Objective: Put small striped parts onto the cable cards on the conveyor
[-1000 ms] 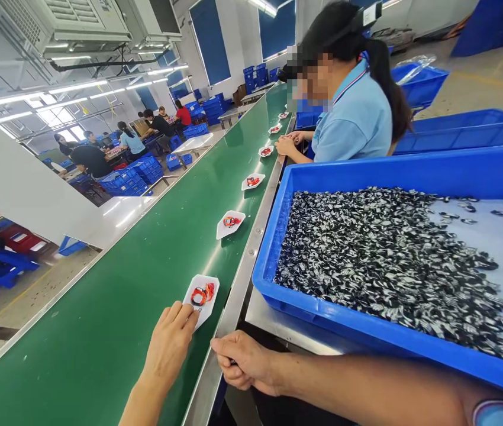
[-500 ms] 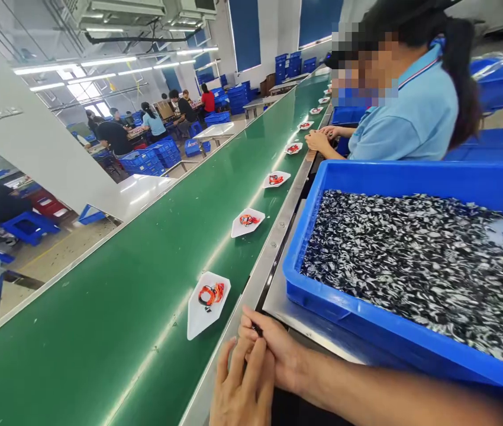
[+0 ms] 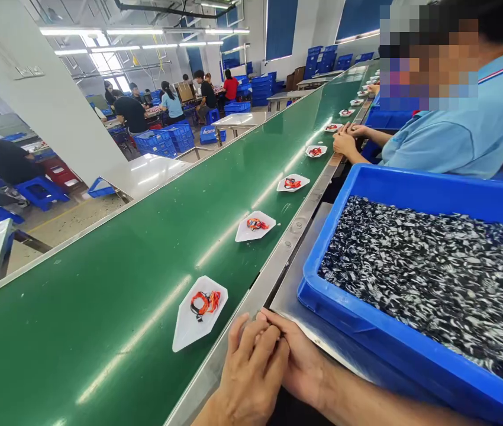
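Note:
My left hand (image 3: 251, 370) and my right hand (image 3: 302, 358) meet at the conveyor's near metal edge. The left fingers are bent over the right fingertips, and both hands are closed together. Whatever lies between them is hidden by the fingers. Just beyond and to the left, a white angular tray (image 3: 184, 331) lies on the green belt, holding a red-orange and black coiled cord (image 3: 207, 303). To the right of my hands stands a blue bin (image 3: 344, 302) full of small black and white pieces (image 3: 424, 278).
More white trays with red-orange items, such as the tray (image 3: 245, 234), form a line up the green conveyor belt (image 3: 113, 290). A co-worker in a light blue shirt (image 3: 451, 139) sits beyond the bin, hands at the belt edge. Stacked blue crates (image 3: 163, 142) and other people are across the room.
The view has shifted, so the bin and co-worker appear further right. My left hand has closed over the right fingertips, covering the small dark piece seen there before.

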Motion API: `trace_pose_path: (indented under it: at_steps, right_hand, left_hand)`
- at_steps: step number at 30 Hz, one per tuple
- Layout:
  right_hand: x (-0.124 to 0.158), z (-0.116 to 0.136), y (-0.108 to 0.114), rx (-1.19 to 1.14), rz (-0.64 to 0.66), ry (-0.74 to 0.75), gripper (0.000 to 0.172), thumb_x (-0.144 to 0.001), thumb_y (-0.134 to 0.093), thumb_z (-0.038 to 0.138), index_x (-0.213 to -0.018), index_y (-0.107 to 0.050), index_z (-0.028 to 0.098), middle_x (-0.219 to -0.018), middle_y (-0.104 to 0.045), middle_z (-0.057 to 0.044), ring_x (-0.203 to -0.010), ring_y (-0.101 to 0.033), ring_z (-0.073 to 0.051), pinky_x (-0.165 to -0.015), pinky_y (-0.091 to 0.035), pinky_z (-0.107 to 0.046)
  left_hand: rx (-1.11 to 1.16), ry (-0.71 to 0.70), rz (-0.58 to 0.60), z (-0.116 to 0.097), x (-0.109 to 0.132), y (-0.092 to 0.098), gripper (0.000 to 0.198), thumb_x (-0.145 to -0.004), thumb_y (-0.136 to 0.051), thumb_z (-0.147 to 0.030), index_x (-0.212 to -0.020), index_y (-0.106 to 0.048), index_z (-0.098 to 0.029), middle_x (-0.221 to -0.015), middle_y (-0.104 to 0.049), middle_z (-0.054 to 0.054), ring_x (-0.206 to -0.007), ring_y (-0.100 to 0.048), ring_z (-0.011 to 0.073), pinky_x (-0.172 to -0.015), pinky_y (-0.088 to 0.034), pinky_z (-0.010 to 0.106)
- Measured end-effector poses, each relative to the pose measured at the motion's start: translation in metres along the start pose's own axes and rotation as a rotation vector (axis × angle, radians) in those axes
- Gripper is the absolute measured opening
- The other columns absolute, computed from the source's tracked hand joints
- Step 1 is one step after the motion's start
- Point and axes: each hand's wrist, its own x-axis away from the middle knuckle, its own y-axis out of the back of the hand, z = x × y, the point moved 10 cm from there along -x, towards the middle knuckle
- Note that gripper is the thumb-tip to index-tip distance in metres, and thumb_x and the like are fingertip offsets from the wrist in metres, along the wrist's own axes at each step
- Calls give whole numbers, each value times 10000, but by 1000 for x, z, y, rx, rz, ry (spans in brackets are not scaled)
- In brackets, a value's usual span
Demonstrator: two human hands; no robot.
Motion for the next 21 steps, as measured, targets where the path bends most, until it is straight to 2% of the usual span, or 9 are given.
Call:
trace_pose_path:
  at_steps: [4,8,11,13,15,19,21]
  right_hand:
    - [-2,10,2,0,43,27,190,-855,-495,242,-722,-494,106,-640,-513,-13,-504,-474,-58,-455,-388,-128]
    - [-2,25,12,28,-15,108,196,-853,-484,207,-695,-492,91,-586,-475,3,-454,-432,-47,-427,-358,-125]
    - [-2,30,13,54,-5,117,208,-850,-470,212,-679,-489,96,-560,-442,16,-442,-417,-48,-394,-324,-123]
    - [-2,35,14,131,9,161,205,-838,-478,214,-670,-494,99,-568,-447,13,-450,-425,-53,-403,-332,-127]
    - [-2,42,16,246,-3,223,194,-825,-493,224,-674,-506,103,-585,-469,5,-458,-441,-61,-438,-366,-145]
    - [-4,39,15,365,32,178,246,-837,-471,279,-661,-497,109,-557,-439,11,-432,-410,-63,-427,-325,-157]
    - [-3,37,9,401,91,159,276,-852,-431,284,-650,-485,105,-575,-433,3,-432,-384,-57,-413,-280,-158]
  left_hand:
    - [117,122,-57,13,0,0,303,-912,-320,-256,-974,-616,-236,-914,-649,-8,-958,-520,166,-1043,-212,436]
    - [143,125,54,16,-8,-12,159,-855,-469,-175,-907,-604,-240,-875,-653,-50,-939,-537,132,-1057,-187,384]
    - [257,173,123,22,-13,-18,111,-811,-540,-172,-883,-599,-233,-885,-637,-29,-910,-550,118,-960,-339,291]
    - [419,310,145,33,-12,-22,83,-808,-548,-205,-865,-606,-223,-893,-622,0,-881,-565,118,-817,-442,233]
    - [592,506,163,47,-4,-31,82,-795,-569,-252,-852,-619,-220,-874,-625,6,-832,-589,118,-721,-483,194]
    - [870,984,122,77,27,-49,209,-710,-656,-346,-859,-654,-199,-804,-659,8,-739,-627,132,-703,-519,187]
    - [980,1118,80,83,37,-54,266,-675,-685,-360,-871,-662,-182,-783,-663,17,-746,-628,142,-741,-519,205]
